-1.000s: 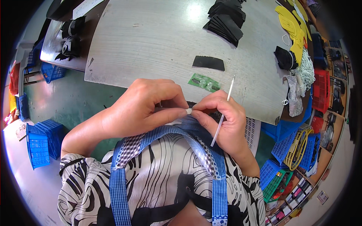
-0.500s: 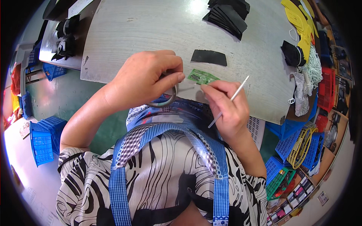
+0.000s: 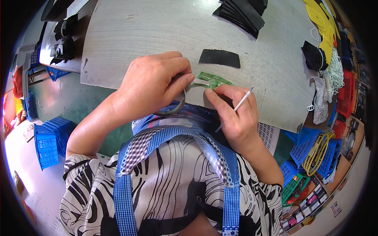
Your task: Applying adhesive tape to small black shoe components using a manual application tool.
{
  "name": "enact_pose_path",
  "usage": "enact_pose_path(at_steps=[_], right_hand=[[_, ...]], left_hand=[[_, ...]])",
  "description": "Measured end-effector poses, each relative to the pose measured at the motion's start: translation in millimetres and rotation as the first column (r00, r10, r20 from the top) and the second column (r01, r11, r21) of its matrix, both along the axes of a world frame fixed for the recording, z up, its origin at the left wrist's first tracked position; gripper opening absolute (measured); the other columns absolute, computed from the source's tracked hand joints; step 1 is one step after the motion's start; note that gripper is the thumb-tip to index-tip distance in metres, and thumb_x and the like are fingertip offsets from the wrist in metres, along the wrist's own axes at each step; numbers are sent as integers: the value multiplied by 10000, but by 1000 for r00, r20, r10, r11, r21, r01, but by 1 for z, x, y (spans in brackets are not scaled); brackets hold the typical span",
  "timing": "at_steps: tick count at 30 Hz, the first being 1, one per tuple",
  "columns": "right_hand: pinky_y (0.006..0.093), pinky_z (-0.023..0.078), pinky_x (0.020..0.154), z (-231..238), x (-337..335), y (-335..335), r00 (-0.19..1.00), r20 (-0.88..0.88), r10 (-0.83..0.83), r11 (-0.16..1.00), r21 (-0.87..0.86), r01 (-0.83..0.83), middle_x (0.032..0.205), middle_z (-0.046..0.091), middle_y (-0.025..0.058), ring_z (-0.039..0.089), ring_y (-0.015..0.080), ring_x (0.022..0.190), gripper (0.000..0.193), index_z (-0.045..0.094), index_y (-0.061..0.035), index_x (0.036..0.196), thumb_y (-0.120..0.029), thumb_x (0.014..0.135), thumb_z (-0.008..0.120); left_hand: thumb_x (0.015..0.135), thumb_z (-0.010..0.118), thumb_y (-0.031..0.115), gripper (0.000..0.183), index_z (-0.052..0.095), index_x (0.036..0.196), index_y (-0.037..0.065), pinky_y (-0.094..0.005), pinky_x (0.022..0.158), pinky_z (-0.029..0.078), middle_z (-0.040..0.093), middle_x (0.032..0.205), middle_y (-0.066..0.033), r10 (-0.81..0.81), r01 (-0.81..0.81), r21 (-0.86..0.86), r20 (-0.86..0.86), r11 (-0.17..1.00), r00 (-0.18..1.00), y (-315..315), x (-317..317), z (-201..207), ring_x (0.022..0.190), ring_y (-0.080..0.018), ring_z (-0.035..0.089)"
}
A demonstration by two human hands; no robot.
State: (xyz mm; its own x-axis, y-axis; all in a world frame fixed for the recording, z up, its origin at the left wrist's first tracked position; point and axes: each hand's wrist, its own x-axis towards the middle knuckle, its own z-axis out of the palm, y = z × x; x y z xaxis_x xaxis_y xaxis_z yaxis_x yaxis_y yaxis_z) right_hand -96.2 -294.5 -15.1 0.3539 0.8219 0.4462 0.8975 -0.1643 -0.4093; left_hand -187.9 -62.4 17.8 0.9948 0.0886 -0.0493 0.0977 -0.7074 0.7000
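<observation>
At the near table edge, just above the blue gingham apron straps point(image 3: 173, 137), both hands have come forward from the chest onto the grey worktop point(image 3: 157, 35). Left hand point(image 3: 153, 84): fingers curled narrow around a clear tape roll point(image 3: 175, 108), thumb and forefinger pinched at its top; a second ago it sat lower, closer to the body. Right hand point(image 3: 234, 114): forefinger and thumb tip pressed on a small green strip point(image 3: 212, 80) lying flat on the table, while a thin white stick point(image 3: 236, 107) stays gripped across the remaining fingers. Judgement: work has shifted from handling at the lap to fixing the green strip on the table. Farther off lie a black rectangular piece point(image 3: 219, 58), then a stack of black pieces point(image 3: 240, 13).
</observation>
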Motion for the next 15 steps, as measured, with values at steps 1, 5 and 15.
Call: enact_pose_path(at_steps=[1,5,15], right_hand=[[345,518,742,0,0,0,1000,4,-1,1000,2,1,1048,705,70,630,235,896,409,777,-37,1148,-33,739,774],[345,522,735,1,0,0,1000,11,-4,1000,8,4,1045,703,64,631,232,884,405,778,-42,1150,-38,744,776],[347,514,727,3,0,1,999,44,-2,999,-47,4,1034,687,61,608,226,853,474,763,-37,1241,-31,767,772]], left_hand=[[970,724,111,112,709,925,10,-391,634,501,642,842,-122,5,-5,7,2,1000,1000,-1,0,0,716,-307,657],[968,727,109,110,710,919,11,-392,628,502,644,841,-123,10,-10,23,-7,1000,1000,-2,0,1,711,-307,658],[943,748,119,112,711,924,15,-392,634,524,659,840,-126,19,-19,73,4,997,1000,-3,2,-1,722,-322,685]])
